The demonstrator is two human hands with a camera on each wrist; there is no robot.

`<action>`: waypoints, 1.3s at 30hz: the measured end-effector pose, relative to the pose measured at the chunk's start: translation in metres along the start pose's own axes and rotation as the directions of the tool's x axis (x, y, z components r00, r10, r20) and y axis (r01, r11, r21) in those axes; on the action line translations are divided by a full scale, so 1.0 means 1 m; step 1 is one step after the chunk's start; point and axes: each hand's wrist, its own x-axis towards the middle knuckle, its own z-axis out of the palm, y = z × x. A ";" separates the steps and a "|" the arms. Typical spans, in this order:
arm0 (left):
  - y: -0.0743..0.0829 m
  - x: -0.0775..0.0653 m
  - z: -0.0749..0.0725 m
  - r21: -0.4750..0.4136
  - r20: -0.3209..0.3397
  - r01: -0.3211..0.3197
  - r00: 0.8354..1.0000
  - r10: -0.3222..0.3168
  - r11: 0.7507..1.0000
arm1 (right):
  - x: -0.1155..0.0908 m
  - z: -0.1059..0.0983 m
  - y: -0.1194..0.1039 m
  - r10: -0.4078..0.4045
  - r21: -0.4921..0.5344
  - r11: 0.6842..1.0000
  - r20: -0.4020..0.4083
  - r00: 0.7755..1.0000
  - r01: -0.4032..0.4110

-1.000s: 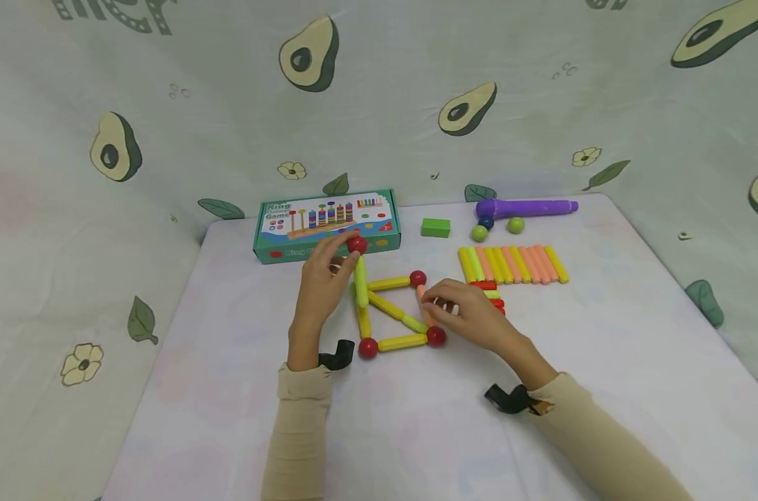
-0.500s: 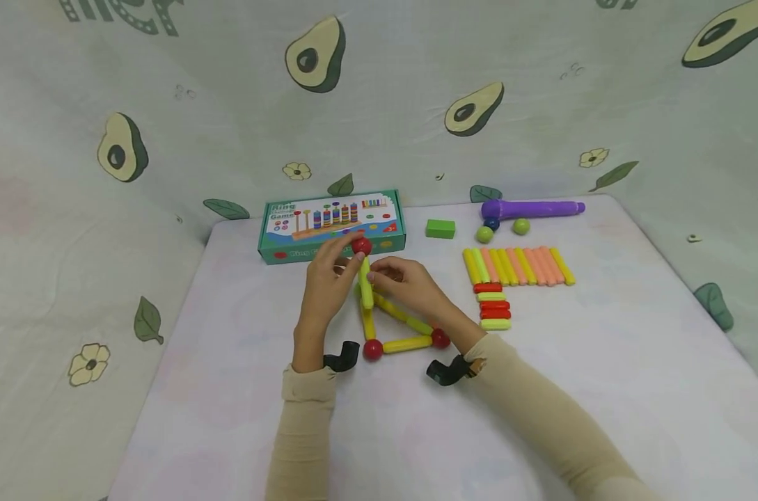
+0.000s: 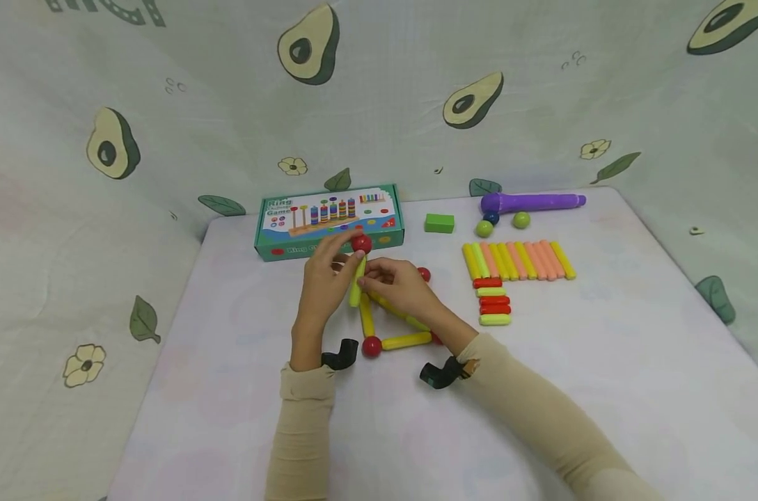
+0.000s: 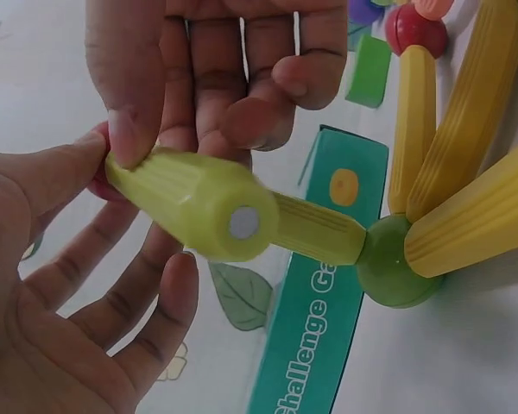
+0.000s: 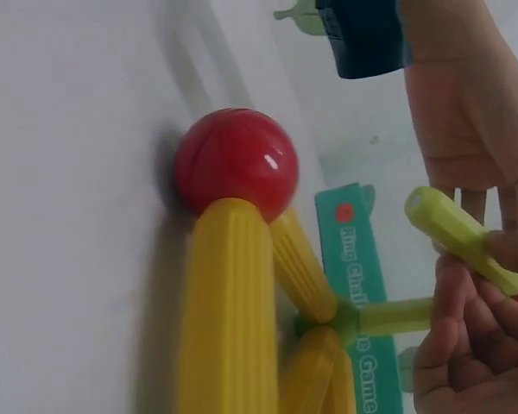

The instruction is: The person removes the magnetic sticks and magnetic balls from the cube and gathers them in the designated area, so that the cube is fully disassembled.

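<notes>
My left hand (image 3: 319,282) pinches a red ball (image 3: 362,243) held above the table, in front of the box. Hanging from near that ball is a light green stick (image 4: 190,203), and my right hand (image 3: 406,285) pinches its upper part. Its free end shows a silver disc in the left wrist view. Behind it a second light green stick (image 4: 319,231) stands on a green ball (image 4: 397,263). Yellow sticks (image 3: 406,341) spread from that green ball and between red corner balls (image 3: 372,346), forming a flat frame on the table. My right hand hides part of this frame.
A green game box (image 3: 328,243) lies at the back left. Further right are a green block (image 3: 439,223), a purple microphone-like toy (image 3: 533,202) and small balls (image 3: 521,220). Several coloured sticks (image 3: 519,261) lie in a row, with shorter ones (image 3: 494,300) below.
My right hand has moved left from beside the peach stick to the light green stick under the red ball. That stick's lower end has swung left. My left hand stays at the ball.
</notes>
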 end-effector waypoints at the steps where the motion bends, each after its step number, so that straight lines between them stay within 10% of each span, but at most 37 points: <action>1: -0.001 0.000 0.000 -0.001 -0.003 0.001 1.000 -0.001 1.000 | -0.001 0.001 0.001 -0.017 -0.013 1.000 0.000 1.000 0.017; 15: 0.001 0.002 0.002 -0.018 -0.018 -0.009 1.000 0.009 1.000 | -0.041 -0.022 0.003 -0.098 -0.107 0.989 0.024 0.995 0.100; 26: 0.000 0.000 0.001 -0.003 0.001 0.006 1.000 -0.006 1.000 | -0.077 -0.121 0.028 0.036 -0.262 0.962 -0.170 0.985 -0.080; 39: 0.003 -0.001 0.002 0.002 0.004 0.015 1.000 -0.015 1.000 | -0.116 -0.239 0.064 0.142 -0.411 0.847 -0.436 0.889 -0.337</action>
